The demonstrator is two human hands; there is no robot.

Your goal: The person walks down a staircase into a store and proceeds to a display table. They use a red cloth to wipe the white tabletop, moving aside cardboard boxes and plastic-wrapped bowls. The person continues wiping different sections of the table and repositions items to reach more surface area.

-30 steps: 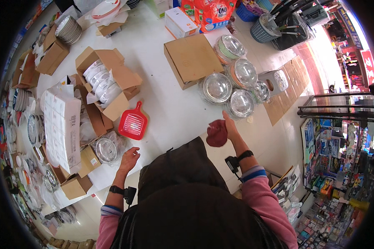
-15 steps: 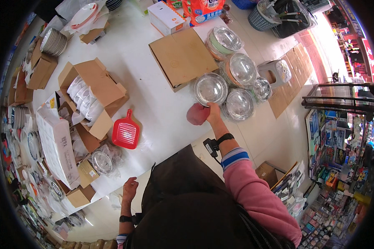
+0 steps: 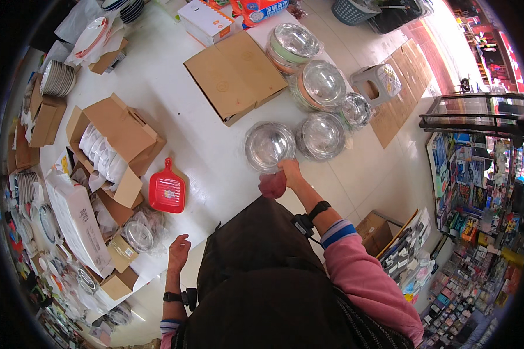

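My right hand (image 3: 291, 171) is closed on a bunched dark red cloth (image 3: 272, 185) at the table's near right edge. Its fingers also meet the near rim of a round, clear-topped bowl (image 3: 268, 144) in plastic wrap; whether they grip that rim I cannot tell. My left hand (image 3: 179, 251) hangs beside the table's front edge, its fingers loosely curled and apart, holding nothing. Left of centre on the white table (image 3: 215, 168) lies a red square dish with a handle (image 3: 168, 191).
More wrapped clear-topped bowls (image 3: 323, 83) line the right edge, beside a closed cardboard box (image 3: 236, 75). An open carton (image 3: 122, 131) holds white-wrapped pieces on the left. A grey plastic stool (image 3: 384, 81) stands on the floor, and shelves (image 3: 466, 192) fill the right.
The wrapped bowl has slid toward me and left, away from the cardboard box and the other bowls. My right hand and the cloth came back with it. The whole view has shifted slightly.
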